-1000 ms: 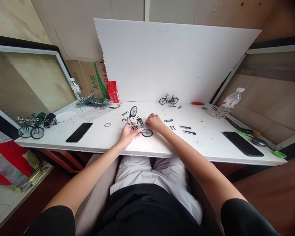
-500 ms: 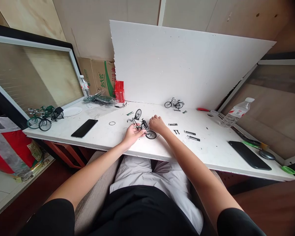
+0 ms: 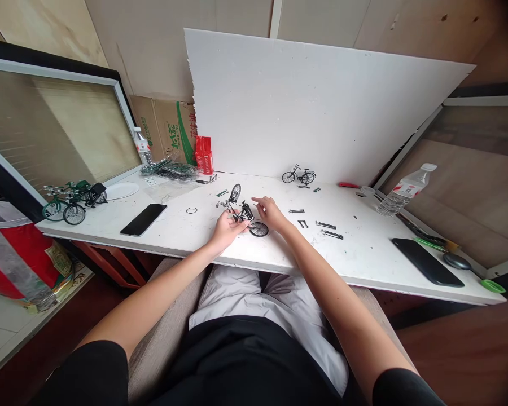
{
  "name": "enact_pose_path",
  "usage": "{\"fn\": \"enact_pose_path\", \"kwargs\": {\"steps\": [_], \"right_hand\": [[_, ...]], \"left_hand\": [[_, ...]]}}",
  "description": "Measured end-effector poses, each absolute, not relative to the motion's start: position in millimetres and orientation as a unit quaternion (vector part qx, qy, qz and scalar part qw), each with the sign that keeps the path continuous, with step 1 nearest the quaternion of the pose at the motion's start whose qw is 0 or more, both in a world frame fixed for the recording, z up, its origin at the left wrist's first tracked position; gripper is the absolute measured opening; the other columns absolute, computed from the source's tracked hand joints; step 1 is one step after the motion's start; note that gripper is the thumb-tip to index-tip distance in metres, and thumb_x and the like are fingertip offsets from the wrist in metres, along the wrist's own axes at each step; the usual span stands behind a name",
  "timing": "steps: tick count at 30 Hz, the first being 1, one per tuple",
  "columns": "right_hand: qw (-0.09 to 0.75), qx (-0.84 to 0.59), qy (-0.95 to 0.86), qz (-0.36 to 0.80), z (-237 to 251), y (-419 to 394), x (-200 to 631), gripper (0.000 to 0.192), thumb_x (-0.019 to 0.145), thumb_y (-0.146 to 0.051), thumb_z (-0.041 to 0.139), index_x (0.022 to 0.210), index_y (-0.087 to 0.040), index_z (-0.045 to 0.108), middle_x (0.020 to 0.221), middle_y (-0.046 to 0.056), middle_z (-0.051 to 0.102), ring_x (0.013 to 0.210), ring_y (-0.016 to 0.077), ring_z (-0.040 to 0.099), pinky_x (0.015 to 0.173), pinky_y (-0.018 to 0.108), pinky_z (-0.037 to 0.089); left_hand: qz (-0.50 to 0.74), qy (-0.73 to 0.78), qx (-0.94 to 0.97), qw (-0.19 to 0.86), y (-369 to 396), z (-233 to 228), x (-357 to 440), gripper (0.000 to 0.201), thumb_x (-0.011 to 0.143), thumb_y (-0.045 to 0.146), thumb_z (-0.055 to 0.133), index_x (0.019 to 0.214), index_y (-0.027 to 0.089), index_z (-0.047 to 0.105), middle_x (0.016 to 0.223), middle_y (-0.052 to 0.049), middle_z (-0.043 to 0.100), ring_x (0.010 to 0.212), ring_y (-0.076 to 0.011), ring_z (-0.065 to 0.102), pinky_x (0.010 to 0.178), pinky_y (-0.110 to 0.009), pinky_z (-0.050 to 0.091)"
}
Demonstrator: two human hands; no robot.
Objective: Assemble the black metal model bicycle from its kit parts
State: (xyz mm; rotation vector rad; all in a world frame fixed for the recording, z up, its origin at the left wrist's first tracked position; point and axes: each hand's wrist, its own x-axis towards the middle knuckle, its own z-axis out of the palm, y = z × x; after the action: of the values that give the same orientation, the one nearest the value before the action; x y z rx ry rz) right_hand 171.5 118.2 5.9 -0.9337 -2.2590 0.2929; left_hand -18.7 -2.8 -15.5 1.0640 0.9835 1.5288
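Observation:
A small black model bicycle (image 3: 246, 211) lies tilted in my left hand (image 3: 228, 230), whose fingers and thumb close around its frame. One spoked wheel points up and away; the other rests low, close to the white table (image 3: 220, 245). My right hand (image 3: 270, 212) hovers just right of the bicycle, index finger stretched toward its seat and the other fingers curled. Whether that finger touches the seat I cannot tell. To the right lie small dark parts (image 3: 332, 234), and a thin black ring (image 3: 191, 210) lies to the left.
A finished-looking model bicycle (image 3: 298, 176) stands at the back by a white board (image 3: 322, 107). More model bicycles (image 3: 74, 203) stand far left near a phone (image 3: 144, 219). On the right are another phone (image 3: 427, 263) and a water bottle (image 3: 408, 190). Bagged parts (image 3: 171, 170) lie back left.
My right hand has gone from a closed fist-like shape to an extended index finger pointing left at the bicycle. The left hand still holds the bicycle; the whole view has shifted slightly.

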Motion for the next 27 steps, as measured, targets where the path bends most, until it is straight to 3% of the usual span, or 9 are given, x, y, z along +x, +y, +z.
{"fn": "enact_pose_path", "kwargs": {"steps": [4,7,12,14,19,27], "right_hand": [[0.359,-0.337,-0.853,0.172,2,113,174,0.040,0.110,-0.025,0.040,0.130,-0.019,0.074,0.117,0.015,0.074,0.113,0.0281,0.066,0.108,0.045,0.052],[0.386,-0.333,-0.827,0.236,2,107,175,0.034,0.110,-0.034,0.043,0.123,-0.020,0.072,0.121,0.014,0.075,0.104,0.0260,0.069,0.099,0.043,0.056],[0.434,-0.309,-0.765,0.363,9,99,175,0.043,0.102,-0.063,0.063,0.108,-0.021,0.068,0.095,0.007,0.075,0.089,0.0226,0.071,0.087,0.039,0.057],[0.447,-0.294,-0.739,0.410,13,96,174,0.049,0.095,-0.070,0.070,0.102,-0.021,0.068,0.095,0.008,0.077,0.090,0.0217,0.072,0.084,0.037,0.057],[0.426,-0.309,-0.695,0.489,21,86,174,0.057,0.086,-0.076,0.079,0.097,-0.020,0.071,0.114,0.013,0.082,0.101,0.0217,0.074,0.084,0.034,0.058],[0.410,-0.281,-0.666,0.556,26,78,175,0.056,0.076,-0.071,0.093,0.090,-0.020,0.075,0.098,0.006,0.079,0.089,0.0194,0.073,0.086,0.034,0.060]], "left_hand": [[0.632,0.410,0.439,0.490,-2,-15,-18,0.070,0.075,0.037,0.101,0.120,0.020,0.051,0.095,-0.007,0.081,0.092,-0.0230,0.084,0.089,-0.040,0.069],[0.633,0.414,0.439,0.485,-3,-15,-18,0.071,0.074,0.039,0.102,0.120,0.021,0.051,0.094,-0.006,0.080,0.088,-0.0216,0.083,0.085,-0.037,0.068],[0.636,0.434,0.438,0.463,-4,-12,-19,0.074,0.071,0.041,0.103,0.121,0.021,0.052,0.093,-0.004,0.077,0.083,-0.0219,0.082,0.076,-0.034,0.066],[0.638,0.441,0.437,0.456,-5,-11,-18,0.074,0.071,0.043,0.103,0.120,0.021,0.052,0.094,-0.005,0.078,0.081,-0.0221,0.082,0.072,-0.032,0.065],[0.644,0.441,0.427,0.457,-7,-6,-16,0.075,0.068,0.043,0.104,0.117,0.021,0.051,0.096,-0.006,0.080,0.080,-0.0220,0.082,0.069,-0.030,0.064],[0.644,0.448,0.424,0.453,-11,-4,-15,0.070,0.070,0.038,0.101,0.117,0.021,0.052,0.093,-0.005,0.081,0.084,-0.0224,0.084,0.072,-0.029,0.064]]}}
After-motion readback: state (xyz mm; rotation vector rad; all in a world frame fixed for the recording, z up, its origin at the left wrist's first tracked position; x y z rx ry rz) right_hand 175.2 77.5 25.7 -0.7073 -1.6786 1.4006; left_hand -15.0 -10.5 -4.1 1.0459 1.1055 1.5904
